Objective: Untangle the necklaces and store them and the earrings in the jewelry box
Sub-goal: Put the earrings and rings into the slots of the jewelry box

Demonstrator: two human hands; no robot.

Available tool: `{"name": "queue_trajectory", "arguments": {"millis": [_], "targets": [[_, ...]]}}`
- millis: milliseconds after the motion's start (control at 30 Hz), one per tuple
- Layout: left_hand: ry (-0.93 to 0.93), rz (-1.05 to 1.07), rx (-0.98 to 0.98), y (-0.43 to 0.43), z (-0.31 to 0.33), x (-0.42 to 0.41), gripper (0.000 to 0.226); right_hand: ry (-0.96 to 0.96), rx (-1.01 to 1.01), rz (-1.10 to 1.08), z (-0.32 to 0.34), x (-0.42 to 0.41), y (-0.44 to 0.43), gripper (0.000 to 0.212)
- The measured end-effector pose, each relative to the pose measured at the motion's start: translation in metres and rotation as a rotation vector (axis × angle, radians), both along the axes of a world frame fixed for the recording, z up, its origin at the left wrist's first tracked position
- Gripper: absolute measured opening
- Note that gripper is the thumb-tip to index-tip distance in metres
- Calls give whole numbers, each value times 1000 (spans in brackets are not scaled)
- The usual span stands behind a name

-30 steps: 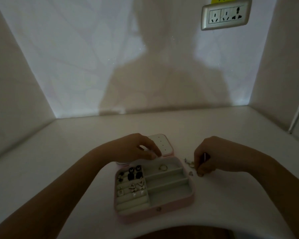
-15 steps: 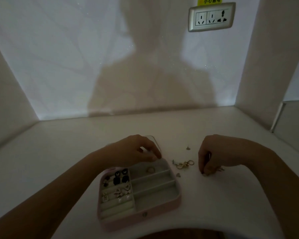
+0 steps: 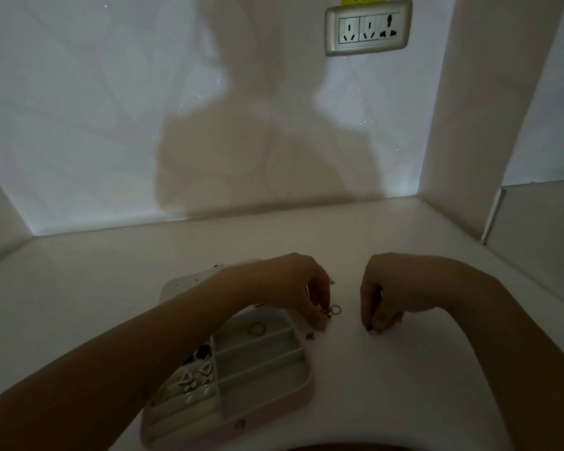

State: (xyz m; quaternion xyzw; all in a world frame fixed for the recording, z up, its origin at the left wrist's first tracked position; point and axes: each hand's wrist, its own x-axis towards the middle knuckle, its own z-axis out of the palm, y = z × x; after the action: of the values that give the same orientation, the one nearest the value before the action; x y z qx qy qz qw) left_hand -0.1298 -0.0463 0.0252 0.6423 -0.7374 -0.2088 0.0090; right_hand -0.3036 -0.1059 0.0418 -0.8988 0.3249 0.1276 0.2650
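Head view: left hand [image 3: 290,288] pinches cluster [image 3: 332,311], right hand [image 3: 394,291] pinches small piece [image 3: 373,331]; a hard tug could scatter bits beside box [image 3: 274,410].

Left hand [image 3: 290,288], right hand [image 3: 394,292], both hands palm-down, fingers curled downward

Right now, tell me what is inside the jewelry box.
The jewelry box holds a ring in its far compartment and earrings on the left rolls. The left forearm covers the far-left corner.

Pink jewelry box [image 3: 274,410] open, earrings [image 3: 196,379] in left slots; tangled jewelry [image 3: 331,311] beside far-right corner.
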Motion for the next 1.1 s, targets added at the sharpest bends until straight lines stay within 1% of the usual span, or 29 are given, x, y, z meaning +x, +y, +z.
{"name": "queue_trajectory", "arguments": {"millis": [167,367,500,667,833,933,1033,1100], "targets": [[96,-9,3,-1,2,9,19,-5,19,-1,-1,0,-1,11],[258,92,-6,0,2,21,13,-10,34,1,-1,-1,-3,10],[328,126,43,-2,2,22,15,-22,36,9,-1,-1,-4,9],[353,130,42,-4,2,25,16,-35,42,-6,-3,0,-6,11],[372,153,46,-5,2,26,16,-86,-50,-7,-3,0,-8,8],[348,144,56,-6,2,25,15,-151,-118,0,-5,4,-5,13],[330,127,53,-7,1,24,14,-201,-116,38,-10,11,1,22],[337,125,48,-7,1,25,14,-216,-124,87,-14,16,5,25]]}}
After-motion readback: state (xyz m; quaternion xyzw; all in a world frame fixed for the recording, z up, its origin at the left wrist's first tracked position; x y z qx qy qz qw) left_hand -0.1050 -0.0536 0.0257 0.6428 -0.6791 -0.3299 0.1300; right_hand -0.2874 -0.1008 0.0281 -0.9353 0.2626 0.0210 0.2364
